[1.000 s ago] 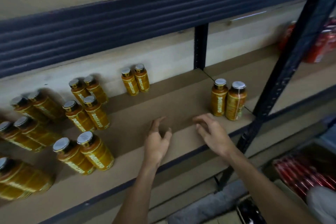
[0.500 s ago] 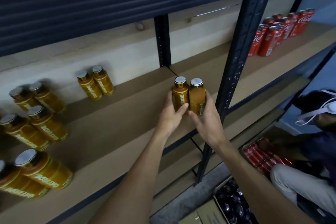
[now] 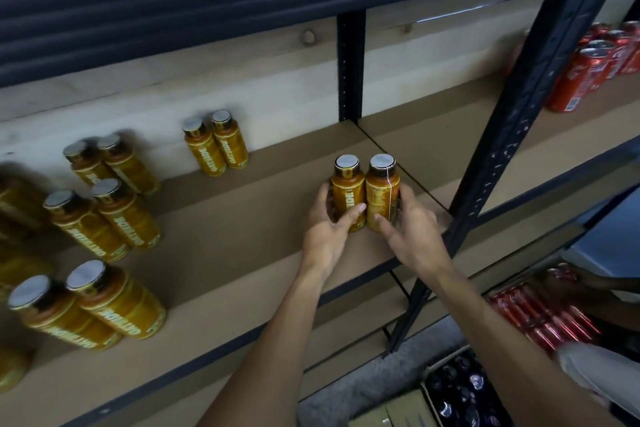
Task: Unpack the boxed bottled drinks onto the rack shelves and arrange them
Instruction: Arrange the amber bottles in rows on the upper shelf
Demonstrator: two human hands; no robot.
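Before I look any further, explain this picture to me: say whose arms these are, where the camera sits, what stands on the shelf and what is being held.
There is no machine here. The arms belong to a person stocking a rack, and the one picture comes from a camera worn on that person's head, looking forward and down.

The left hand and the right hand each wrap around one of two orange bottles that stand upright, side by side, on the brown shelf near the dark metal post.

To the left, more orange bottles in pairs stand on the same shelf. Their lean is only the wide lens.

On the next shelf section to the right stand red cans. Lower right lie more red cans in a tray, and a cardboard box of dark bottles sits on the floor.
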